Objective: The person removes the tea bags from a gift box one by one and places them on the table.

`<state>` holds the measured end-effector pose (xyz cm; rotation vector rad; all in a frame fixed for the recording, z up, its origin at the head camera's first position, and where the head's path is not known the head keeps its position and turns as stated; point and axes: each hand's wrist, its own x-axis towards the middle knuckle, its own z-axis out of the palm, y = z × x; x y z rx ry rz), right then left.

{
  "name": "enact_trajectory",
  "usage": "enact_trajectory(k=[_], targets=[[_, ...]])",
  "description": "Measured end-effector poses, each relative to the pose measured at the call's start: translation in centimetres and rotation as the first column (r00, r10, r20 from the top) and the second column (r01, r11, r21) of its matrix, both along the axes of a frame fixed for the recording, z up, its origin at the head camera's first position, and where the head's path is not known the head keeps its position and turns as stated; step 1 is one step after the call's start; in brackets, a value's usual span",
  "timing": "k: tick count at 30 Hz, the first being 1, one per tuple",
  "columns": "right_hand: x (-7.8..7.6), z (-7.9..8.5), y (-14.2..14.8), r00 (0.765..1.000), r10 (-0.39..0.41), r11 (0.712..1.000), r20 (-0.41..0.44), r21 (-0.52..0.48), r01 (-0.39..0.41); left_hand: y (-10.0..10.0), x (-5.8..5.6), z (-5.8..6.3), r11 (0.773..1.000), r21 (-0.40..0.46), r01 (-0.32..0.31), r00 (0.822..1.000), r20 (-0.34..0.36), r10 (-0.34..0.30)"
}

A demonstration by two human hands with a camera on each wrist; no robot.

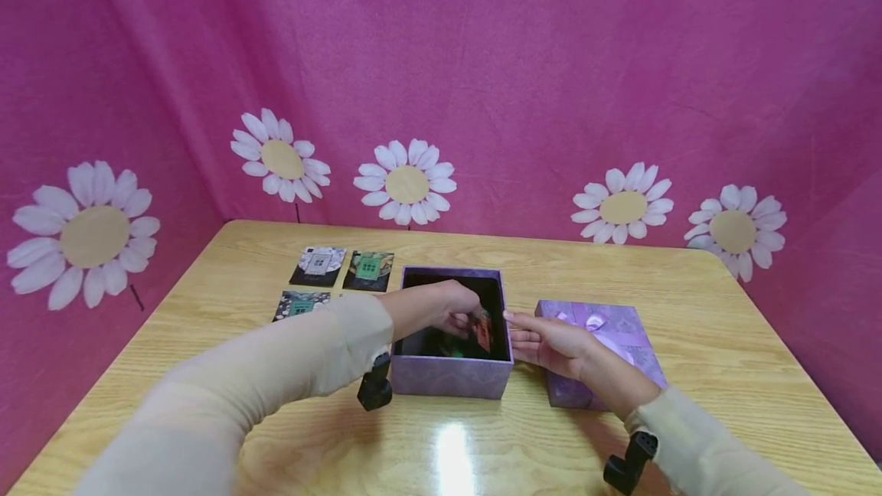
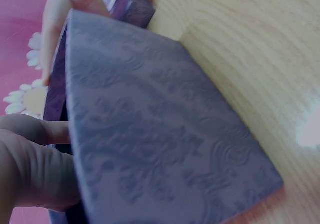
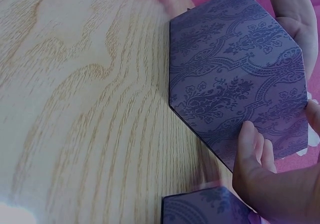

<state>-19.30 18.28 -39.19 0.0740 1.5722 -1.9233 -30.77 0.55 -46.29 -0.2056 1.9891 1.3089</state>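
My left hand point(image 1: 458, 306) reaches down into the open purple box point(image 1: 451, 379). Its fingers pinch a small packet with an orange-red label point(image 1: 484, 331), near the box's right inner wall. Something green shows on the dark box floor below that hand. In the left wrist view, the patterned box wall point(image 2: 150, 124) hides the left fingertips. My right hand point(image 1: 558, 344) rests against the outside of the box's right wall, fingers fairly straight and thumb at the rim. The right wrist view shows those right fingers point(image 3: 246, 139) on the patterned wall.
Several flat square packets lie left of the box, among them a white-labelled one point(image 1: 318, 266), a green-labelled one point(image 1: 368, 271) and a teal-labelled one point(image 1: 301, 303) partly behind the left sleeve. The purple lid point(image 1: 637, 320) with a ribbon bow lies to the right, under the right wrist.
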Motion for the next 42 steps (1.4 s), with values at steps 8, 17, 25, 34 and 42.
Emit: enact_trajectory(k=[8, 17, 25, 34, 42], targets=[[0.0, -0.1, -0.1, 1.0, -0.001, 1.0, -0.001, -0.007, 0.001, -0.4, 6.1, 6.7, 0.991, -0.095, 0.093, 0.991, -0.089, -0.101], [0.0, -0.1, -0.1, 1.0, -0.007, 1.0, -0.007, 0.011, 0.007, -2.5, 8.6, 12.4, 0.986, -0.134, 0.099, 0.988, -0.108, -0.114], [0.1, -0.1, -0.1, 1.0, -0.007, 1.0, -0.017, 0.006, 0.007, -4.4, 8.8, 13.0, 0.988, -0.085, 0.128, 0.985, -0.107, -0.137], [0.1, 0.0, -0.2, 1.0, 0.0, 1.0, -0.01, 0.021, 0.0, -6.4, 9.3, 13.8, 0.996, 0.01, 0.092, 0.988, -0.122, -0.09], [0.1, 0.1, -0.1, 1.0, 0.013, 0.999, -0.016, 0.036, -0.013, -8.3, 10.0, 14.6, 0.997, 0.02, 0.08, 0.974, -0.214, -0.074]])
